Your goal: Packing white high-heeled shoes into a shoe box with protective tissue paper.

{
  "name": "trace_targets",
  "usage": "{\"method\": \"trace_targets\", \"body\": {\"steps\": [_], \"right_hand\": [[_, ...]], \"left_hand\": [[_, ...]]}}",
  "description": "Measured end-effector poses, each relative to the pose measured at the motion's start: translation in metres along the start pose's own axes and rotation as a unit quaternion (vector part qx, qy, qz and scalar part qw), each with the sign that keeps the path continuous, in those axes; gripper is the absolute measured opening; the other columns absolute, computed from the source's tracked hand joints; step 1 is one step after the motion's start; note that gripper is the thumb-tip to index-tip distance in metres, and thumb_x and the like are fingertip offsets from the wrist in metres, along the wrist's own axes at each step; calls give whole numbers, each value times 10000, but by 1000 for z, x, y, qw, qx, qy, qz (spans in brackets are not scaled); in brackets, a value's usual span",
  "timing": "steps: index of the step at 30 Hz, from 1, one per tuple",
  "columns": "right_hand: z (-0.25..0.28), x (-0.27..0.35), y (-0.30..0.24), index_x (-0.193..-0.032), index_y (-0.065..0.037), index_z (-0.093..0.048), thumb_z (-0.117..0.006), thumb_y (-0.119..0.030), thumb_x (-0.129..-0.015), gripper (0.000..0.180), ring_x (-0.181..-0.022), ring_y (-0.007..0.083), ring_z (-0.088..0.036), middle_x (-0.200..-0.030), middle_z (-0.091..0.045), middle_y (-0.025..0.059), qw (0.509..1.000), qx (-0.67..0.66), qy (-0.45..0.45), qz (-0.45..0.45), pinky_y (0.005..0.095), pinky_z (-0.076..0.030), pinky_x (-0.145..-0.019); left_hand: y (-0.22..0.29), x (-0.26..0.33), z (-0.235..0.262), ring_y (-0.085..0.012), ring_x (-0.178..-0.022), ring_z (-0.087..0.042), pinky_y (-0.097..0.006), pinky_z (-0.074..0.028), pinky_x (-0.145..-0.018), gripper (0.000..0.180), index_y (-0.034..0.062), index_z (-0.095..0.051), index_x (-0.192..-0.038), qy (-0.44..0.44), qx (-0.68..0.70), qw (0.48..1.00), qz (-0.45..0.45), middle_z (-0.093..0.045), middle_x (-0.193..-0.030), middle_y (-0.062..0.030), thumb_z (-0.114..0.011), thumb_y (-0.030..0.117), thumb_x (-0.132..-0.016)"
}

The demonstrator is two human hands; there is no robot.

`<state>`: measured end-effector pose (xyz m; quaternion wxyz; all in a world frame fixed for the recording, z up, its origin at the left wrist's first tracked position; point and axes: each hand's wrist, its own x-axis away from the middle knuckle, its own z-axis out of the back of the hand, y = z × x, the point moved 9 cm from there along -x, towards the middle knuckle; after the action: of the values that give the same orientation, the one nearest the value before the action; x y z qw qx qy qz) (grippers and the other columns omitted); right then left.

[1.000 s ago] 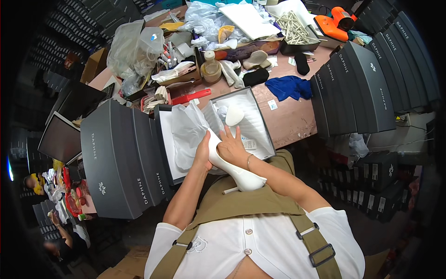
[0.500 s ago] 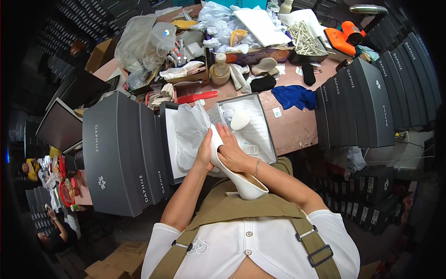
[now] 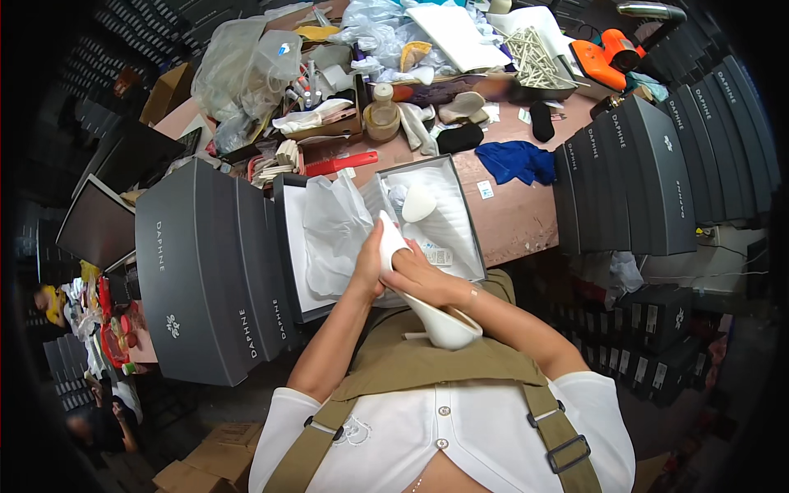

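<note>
Evidently L hand [image 3: 367, 264] has fingers gripping wht pump [image 3: 454, 331], heel end at apron [image 3: 436, 367] prob. for support; R hand [image 3: 421, 279] at opening, fingers hidden, can't tell grip

To your left stands a row of dark grey shoe boxes [image 3: 197, 287]; a second row [image 3: 625, 185] lines your right. Just beside the latter, a crumpled blue cloth [image 3: 516, 163] lies on your pinkish tabletop [image 3: 516, 226]. Farther off, you have a squat bottle [image 3: 382, 123], with a long red tool [image 3: 341, 163] nearer you. Far right, pale sticks [image 3: 532, 59] fill a dark tray [image 3: 538, 94] near an orange tool [image 3: 597, 66].
</note>
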<state>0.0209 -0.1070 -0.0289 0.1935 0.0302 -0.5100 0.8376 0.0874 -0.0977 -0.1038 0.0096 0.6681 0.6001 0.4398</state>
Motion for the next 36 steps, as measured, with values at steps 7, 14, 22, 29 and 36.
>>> {"method": "trace_targets", "body": {"steps": [7,14,22,29,36], "right_hand": [[-33,-29,6,-1013,52,-508,-259,-496,-990,603,-1084,390,-447,-1007,-506,227,999,-19,15,25,629,-138,-1041],[9,-4,-34,-1096,-20,-537,-356,-321,-991,367,-1055,356,-468,-1015,-524,177,993,-61,11,104,571,-196,-1023],[120,-46,74,-1169,-100,-590,-693,-159,-785,402,-983,329,-564,-1072,-572,140,926,252,275,-51,429,-488,-772],[108,-8,109,-982,-63,-593,-631,-119,-870,131,-710,181,-593,-838,-573,57,953,-162,230,-113,316,-502,-600],[27,12,46,-1070,-59,-558,-630,-63,-835,245,-758,198,-592,-833,-582,99,963,-156,214,-44,334,-509,-684]], "left_hand": [[15,14,28,-226,-920,-618,-377,-523,-805,592,83,-430,-1281,52,-51,997,-15,-603,-1026,-131,-434,563,-936],[-30,70,-6,-246,-1014,-602,-384,-499,-872,612,64,-486,-1253,105,145,983,-41,-599,-1127,-112,-367,573,-933],[7,36,1,-343,-843,-626,-453,-564,-713,716,-21,-452,-1263,-41,222,974,-9,-561,-1111,-286,-297,592,-926],[5,32,20,-304,-934,-622,-437,-533,-823,762,11,-447,-1298,70,195,978,-19,-586,-1140,-190,-290,650,-914],[-21,36,-2,-219,-934,-617,-367,-524,-817,702,62,-488,-1219,46,153,986,-35,-597,-1020,-92,-345,675,-907]]}}
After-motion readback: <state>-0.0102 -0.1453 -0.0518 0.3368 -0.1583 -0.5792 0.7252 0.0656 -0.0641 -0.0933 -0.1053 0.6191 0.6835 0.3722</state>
